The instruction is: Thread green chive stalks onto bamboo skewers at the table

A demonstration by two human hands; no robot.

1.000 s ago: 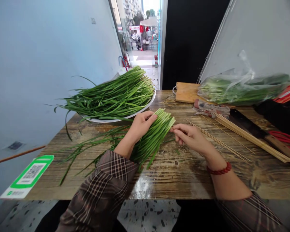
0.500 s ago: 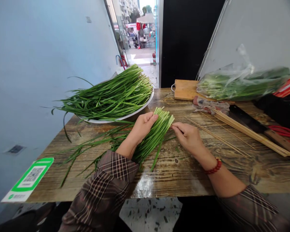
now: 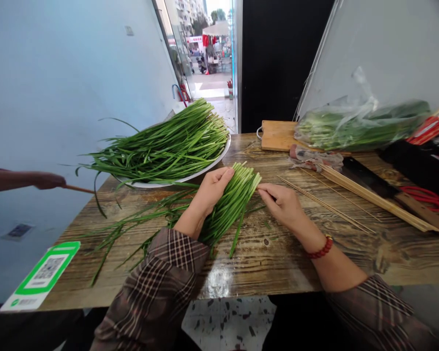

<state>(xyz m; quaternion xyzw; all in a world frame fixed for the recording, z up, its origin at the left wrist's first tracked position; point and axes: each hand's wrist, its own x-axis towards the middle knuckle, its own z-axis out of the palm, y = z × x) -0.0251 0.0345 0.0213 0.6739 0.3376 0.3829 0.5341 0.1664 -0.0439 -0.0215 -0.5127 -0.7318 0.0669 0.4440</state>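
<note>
My left hand is closed over a bunch of garlic chives, thumb on top near the pale cut ends. The stems lie side by side, and their green leaves trail left across the wooden table. At the right edge of the bunch, close to the cut ends, my right hand pinches thumb and forefinger together. Whatever lies between those fingertips is too small and hidden to make out. Just right of that hand, a few thin bamboo skewers rest on the table.
A large white basin heaped with chives stands back left. To the right are a cutting board, bagged greens, a skewer bundle, a cleaver and red-handled scissors. Another person's hand holds a thin stick at left.
Another person's arm holding a stick has come into view at the left. The view has shifted slightly; my two hands keep nearly the same place on the chives.
</note>
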